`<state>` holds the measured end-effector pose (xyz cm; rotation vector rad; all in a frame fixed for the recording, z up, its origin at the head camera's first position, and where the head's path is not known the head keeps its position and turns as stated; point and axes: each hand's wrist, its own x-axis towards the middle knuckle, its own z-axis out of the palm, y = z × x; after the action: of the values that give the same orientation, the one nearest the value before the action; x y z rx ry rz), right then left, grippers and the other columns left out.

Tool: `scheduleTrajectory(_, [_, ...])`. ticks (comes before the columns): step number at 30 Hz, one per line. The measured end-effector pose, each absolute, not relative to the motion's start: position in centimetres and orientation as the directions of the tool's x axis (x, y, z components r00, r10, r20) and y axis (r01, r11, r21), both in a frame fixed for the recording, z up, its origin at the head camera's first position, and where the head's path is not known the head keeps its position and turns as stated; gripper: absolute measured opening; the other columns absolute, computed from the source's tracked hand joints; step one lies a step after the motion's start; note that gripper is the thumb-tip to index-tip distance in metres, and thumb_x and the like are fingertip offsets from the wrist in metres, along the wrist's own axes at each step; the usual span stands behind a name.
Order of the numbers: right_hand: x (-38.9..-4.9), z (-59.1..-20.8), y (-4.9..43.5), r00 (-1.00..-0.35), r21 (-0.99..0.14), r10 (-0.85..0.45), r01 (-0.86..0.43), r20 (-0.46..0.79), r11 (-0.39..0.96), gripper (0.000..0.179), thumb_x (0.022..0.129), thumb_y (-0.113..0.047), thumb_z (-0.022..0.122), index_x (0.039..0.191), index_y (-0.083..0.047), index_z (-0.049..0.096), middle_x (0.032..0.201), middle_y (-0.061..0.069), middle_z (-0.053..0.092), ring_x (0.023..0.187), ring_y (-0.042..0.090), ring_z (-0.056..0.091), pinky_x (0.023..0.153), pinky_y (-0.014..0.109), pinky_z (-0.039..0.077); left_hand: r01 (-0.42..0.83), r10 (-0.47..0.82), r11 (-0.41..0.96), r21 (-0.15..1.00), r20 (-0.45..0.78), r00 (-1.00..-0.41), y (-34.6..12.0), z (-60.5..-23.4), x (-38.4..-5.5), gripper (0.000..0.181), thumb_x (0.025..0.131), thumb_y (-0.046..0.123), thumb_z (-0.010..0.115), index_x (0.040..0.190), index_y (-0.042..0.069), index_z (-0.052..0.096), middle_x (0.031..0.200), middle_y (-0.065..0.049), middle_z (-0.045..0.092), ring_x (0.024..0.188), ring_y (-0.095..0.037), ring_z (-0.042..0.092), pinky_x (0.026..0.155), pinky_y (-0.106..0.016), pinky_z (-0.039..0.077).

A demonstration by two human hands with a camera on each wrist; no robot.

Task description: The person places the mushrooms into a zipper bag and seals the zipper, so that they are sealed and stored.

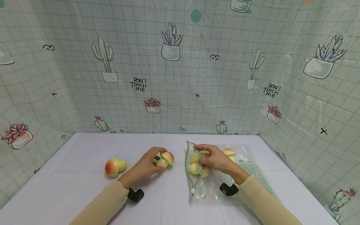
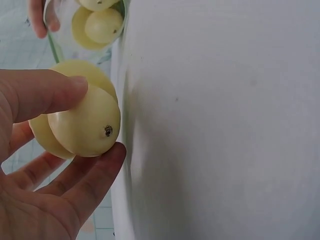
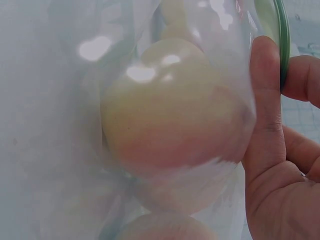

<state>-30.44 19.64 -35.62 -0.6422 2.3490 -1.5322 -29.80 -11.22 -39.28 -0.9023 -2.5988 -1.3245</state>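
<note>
My left hand point(image 1: 147, 164) grips a toy mushroom point(image 1: 167, 158) with a red-yellow cap and yellow stem. In the left wrist view, the thumb lies on the pale yellow stem of this mushroom point(image 2: 90, 122), and a small dark mark shows at its end. Just to the right lies a clear zip bag point(image 1: 208, 190) with a green-edged mouth that gapes toward the left. My right hand point(image 1: 215, 158) pinches the near-right edge of that mouth; the right wrist view shows thumb and finger at the green strip point(image 3: 285, 45). Several mushrooms point(image 3: 175, 110) are inside the bag.
Another loose mushroom point(image 1: 112, 167) lies on its side on the white table point(image 1: 166, 203), left of my left hand. A white slider point(image 1: 192, 190) sits at the near end of the bag's zip. Patterned cloth point(image 1: 180, 75) surrounds the table at the back and sides.
</note>
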Motion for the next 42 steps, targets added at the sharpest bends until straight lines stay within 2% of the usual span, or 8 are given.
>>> scheduleTrajectory(11, [-30.4, -35.7, 19.6, -0.862, -0.913, -0.506, -0.224, 0.024, 0.339, 0.064, 0.085, -0.008, 0.067, 0.143, -0.005, 0.041, 0.073, 0.008, 0.063, 0.062, 0.017, 0.055, 0.051, 0.026, 0.044, 0.534, 0.49, 0.433, 0.726, 0.308, -0.815, -10.5, -39.3, -29.5, 0.058, 0.079, -0.004, 0.071, 0.131, 0.008, 0.048, 0.126, -0.011, 0.047, 0.103, -0.028, 0.056, 0.075, -0.025, 0.053])
scheduleTrajectory(14, [-30.5, -35.7, 19.6, -0.864, -0.91, -0.502, -0.232, 0.03, 0.344, 0.064, 0.085, -0.008, 0.067, 0.143, -0.005, 0.041, 0.08, 0.011, 0.067, 0.062, 0.017, 0.055, 0.051, 0.026, 0.044, 0.542, 0.499, 0.421, 0.727, 0.313, -0.808, -10.3, -39.4, -29.3, 0.058, 0.079, -0.004, 0.071, 0.131, 0.008, 0.048, 0.126, -0.011, 0.046, 0.103, -0.028, 0.056, 0.075, -0.026, 0.053])
scheduleTrajectory(18, [-30.5, -35.8, 19.6, -0.867, -0.905, -0.496, -0.237, 0.033, 0.354, 0.063, 0.085, -0.009, 0.067, 0.143, -0.006, 0.042, 0.102, 0.017, 0.068, 0.064, 0.017, 0.057, 0.053, 0.026, 0.046, 0.559, 0.517, 0.404, 0.724, 0.323, -0.793, -10.1, -39.4, -29.1, 0.058, 0.079, -0.004, 0.071, 0.131, 0.007, 0.048, 0.126, -0.012, 0.046, 0.102, -0.027, 0.056, 0.074, -0.026, 0.053])
scheduleTrajectory(21, [-30.6, -35.9, 19.6, -0.869, -0.905, -0.495, -0.233, 0.029, 0.355, 0.063, 0.084, -0.009, 0.068, 0.142, -0.006, 0.043, 0.108, 0.019, 0.066, 0.066, 0.017, 0.057, 0.054, 0.026, 0.046, 0.565, 0.522, 0.402, 0.72, 0.327, -0.788, -10.1, -39.4, -29.0, 0.058, 0.079, -0.004, 0.072, 0.131, 0.007, 0.048, 0.126, -0.013, 0.046, 0.102, -0.027, 0.056, 0.074, -0.026, 0.053])
scheduleTrajectory(29, [-30.5, -35.8, 19.6, -0.868, -0.905, -0.496, -0.235, 0.03, 0.355, 0.062, 0.085, -0.007, 0.067, 0.142, -0.007, 0.043, 0.078, 0.012, 0.066, 0.065, 0.017, 0.057, 0.055, 0.027, 0.048, 0.564, 0.529, 0.401, 0.722, 0.32, -0.786, -9.9, -39.4, -28.9, 0.059, 0.079, -0.004, 0.072, 0.132, 0.008, 0.048, 0.126, -0.013, 0.045, 0.104, -0.028, 0.056, 0.075, -0.027, 0.053])
scheduleTrajectory(37, [-30.4, -35.6, 19.4, -0.872, -0.9, -0.487, -0.246, 0.045, 0.358, 0.064, 0.083, -0.006, 0.068, 0.142, -0.003, 0.043, 0.093, 0.016, 0.069, 0.067, 0.013, 0.057, 0.056, 0.025, 0.048, 0.573, 0.547, 0.382, 0.725, 0.323, -0.773, -9.6, -39.2, -28.7, 0.059, 0.078, -0.004, 0.071, 0.131, 0.006, 0.047, 0.124, -0.012, 0.047, 0.103, -0.028, 0.057, 0.076, -0.026, 0.053])
scheduleTrajectory(42, [-30.5, -35.7, 19.5, -0.873, -0.9, -0.487, -0.245, 0.042, 0.361, 0.062, 0.083, -0.006, 0.068, 0.141, -0.005, 0.045, 0.096, 0.018, 0.068, 0.067, 0.013, 0.057, 0.057, 0.025, 0.049, 0.569, 0.552, 0.377, 0.731, 0.316, -0.772, -9.2, -39.3, -28.6, 0.057, 0.078, -0.005, 0.07, 0.128, 0.006, 0.047, 0.128, -0.012, 0.047, 0.103, -0.026, 0.057, 0.077, -0.028, 0.053])
